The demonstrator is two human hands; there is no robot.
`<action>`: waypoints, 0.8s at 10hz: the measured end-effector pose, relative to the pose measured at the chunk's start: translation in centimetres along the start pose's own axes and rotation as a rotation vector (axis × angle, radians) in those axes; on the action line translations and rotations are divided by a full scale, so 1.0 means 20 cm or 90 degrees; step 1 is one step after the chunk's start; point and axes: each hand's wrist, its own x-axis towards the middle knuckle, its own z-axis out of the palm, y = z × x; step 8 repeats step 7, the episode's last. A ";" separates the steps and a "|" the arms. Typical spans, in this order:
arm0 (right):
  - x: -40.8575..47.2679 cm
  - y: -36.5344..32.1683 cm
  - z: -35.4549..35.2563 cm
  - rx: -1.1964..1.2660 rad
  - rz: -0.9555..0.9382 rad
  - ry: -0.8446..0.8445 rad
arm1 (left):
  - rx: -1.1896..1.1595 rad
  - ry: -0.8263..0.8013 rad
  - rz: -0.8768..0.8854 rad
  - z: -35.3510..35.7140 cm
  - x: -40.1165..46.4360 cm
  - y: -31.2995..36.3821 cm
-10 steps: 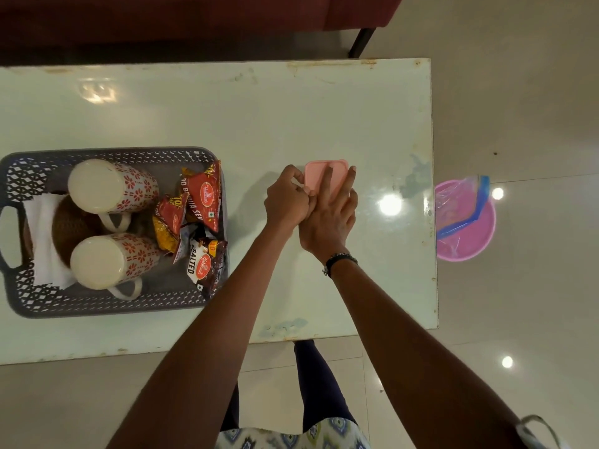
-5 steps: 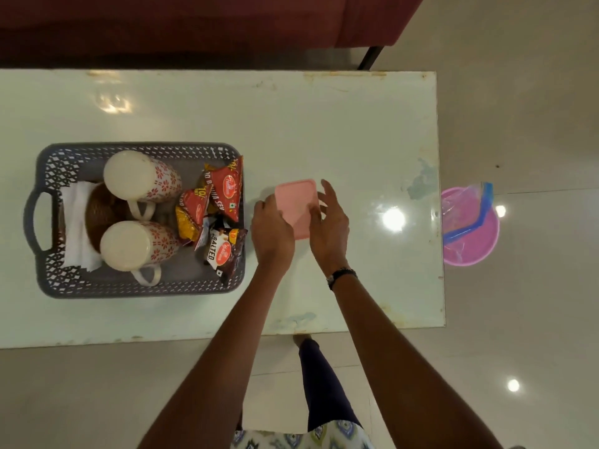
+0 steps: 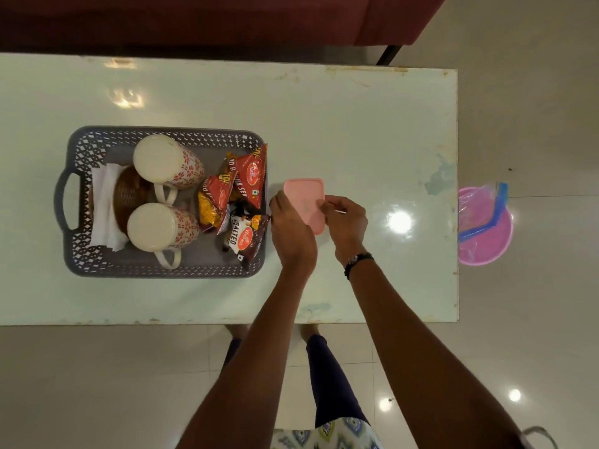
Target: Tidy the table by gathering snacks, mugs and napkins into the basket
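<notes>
A grey perforated basket [image 3: 162, 269] sits on the left half of the pale table [image 3: 340, 118]. Inside stand two white mugs with red flower print [image 3: 168, 163] [image 3: 162, 226], several red and dark snack packets [image 3: 241, 196], white napkins [image 3: 105, 202] and a brown woven holder [image 3: 128, 196]. Just right of the basket both hands hold a flat pink rectangular box [image 3: 304, 197] above the table. My left hand [image 3: 290, 228] grips its left edge. My right hand [image 3: 345, 222] pinches its right edge.
A pink bucket [image 3: 486, 228] lined with a plastic bag with a blue strip stands on the floor off the table's right end. A dark red sofa [image 3: 227, 17] runs behind the table. The tiled floor lies in front.
Both hands have carried the pink box leftward, from mid-table to right beside the basket's right wall. The right hand went from flat on the box to pinching its edge.
</notes>
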 end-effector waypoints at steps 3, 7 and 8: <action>-0.05 0.00 0.13 -0.030 -0.058 -0.024 | 0.216 -0.006 0.250 0.03 -0.10 -0.22; -0.33 -0.12 -0.03 -0.040 -0.109 -0.009 | 0.008 -0.093 0.360 -0.33 -0.18 -0.14; -0.33 -0.12 -0.03 -0.040 -0.109 -0.009 | 0.008 -0.093 0.360 -0.33 -0.18 -0.14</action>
